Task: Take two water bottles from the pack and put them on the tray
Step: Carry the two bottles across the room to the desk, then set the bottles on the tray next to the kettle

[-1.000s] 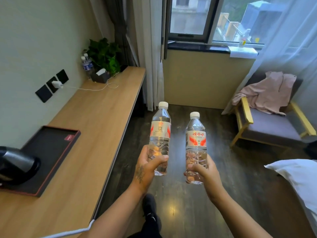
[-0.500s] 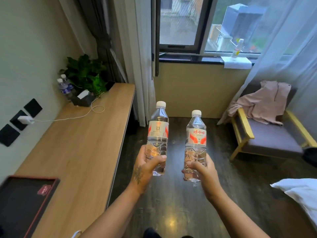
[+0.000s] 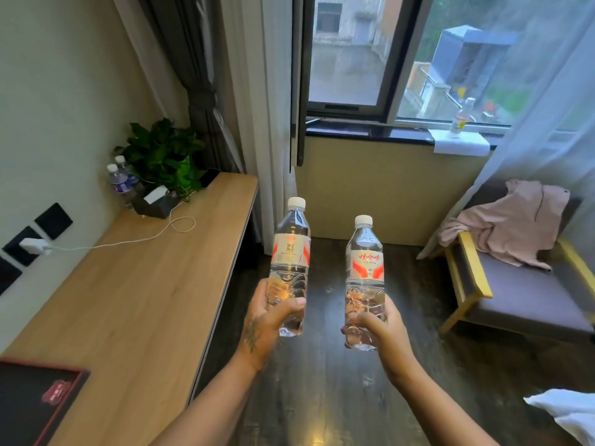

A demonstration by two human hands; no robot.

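Observation:
My left hand [image 3: 267, 320] grips the lower part of a clear water bottle [image 3: 290, 249] with a white cap and a red-and-white label, held upright over the dark floor. My right hand [image 3: 380, 329] holds a second bottle of the same kind [image 3: 365, 265], also upright, a little to the right and lower. The black tray [image 3: 32, 400] with a red rim lies on the wooden desk [image 3: 145, 300] at the bottom left, partly cut off by the frame edge. The pack is not in view.
Two blue-labelled bottles [image 3: 117, 181], a plant [image 3: 164, 156] and a black box [image 3: 154, 204] stand at the desk's far end; a white charger cable [image 3: 128, 241] crosses it. An armchair [image 3: 515, 284] with pink cloth stands at the right. A white pillow [image 3: 566, 413] lies bottom right.
The view has tilted up and moved forward: the kettle has left the frame and the tray has slid to the bottom-left corner. Both hands still hold their bottles upright.

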